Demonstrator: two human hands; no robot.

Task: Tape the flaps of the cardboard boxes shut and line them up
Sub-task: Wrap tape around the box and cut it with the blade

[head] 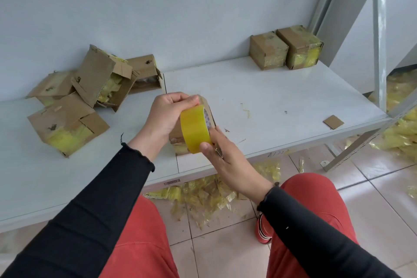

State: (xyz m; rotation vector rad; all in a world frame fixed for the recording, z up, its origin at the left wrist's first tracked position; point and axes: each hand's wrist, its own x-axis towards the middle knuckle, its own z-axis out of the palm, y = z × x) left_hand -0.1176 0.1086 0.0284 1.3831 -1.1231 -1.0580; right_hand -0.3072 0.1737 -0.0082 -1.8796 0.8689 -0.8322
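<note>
A barcode sticker sits on the front edge of the white shelf, and faint handwriting further right on that edge (too faint to read). The right hand grips the yellow tape roll from below, thumb on its face. The left hand pinches the roll's top with curled fingers. Behind the roll a cardboard box stands on the shelf. Two taped boxes stand side by side at back right; open boxes are heaped at left.

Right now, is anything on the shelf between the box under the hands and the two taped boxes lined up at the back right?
Nothing visible blocks it. From the box toward the taped boxes the shelf shows only thin tape scraps; the cardboard scrap lies off to the right.
</note>
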